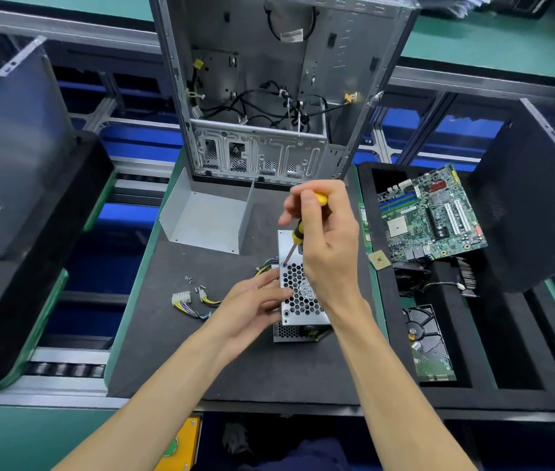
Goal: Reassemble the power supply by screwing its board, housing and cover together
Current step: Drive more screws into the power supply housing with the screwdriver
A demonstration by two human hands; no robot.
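Head view of a power supply (301,294) lying on the dark mat of the worktop (154,351), its honeycomb-perforated metal face turned upward. The right hand (323,239) holds a yellow-and-black screwdriver (298,232), fingers curled round the handle; the shaft slants down and left, with the tip set at a screw hole at the far left corner of the perforated face. The left hand (252,307) rests against the left side of the power supply, fingers laid flat on its edge and steadying it, not curled round it. A bundle of coloured wires ending in white plugs (184,299) trails from the power supply to the left across the mat. Several loose screws (196,285) lie just beyond the plugs. A bent grey metal cover (208,219) sits open side up on the mat, beyond the power supply and apart from it. Farther back stands an open computer case (269,90). To the right, a black tray (388,300) carries a green circuit board (435,212) and a hard drive (429,345).
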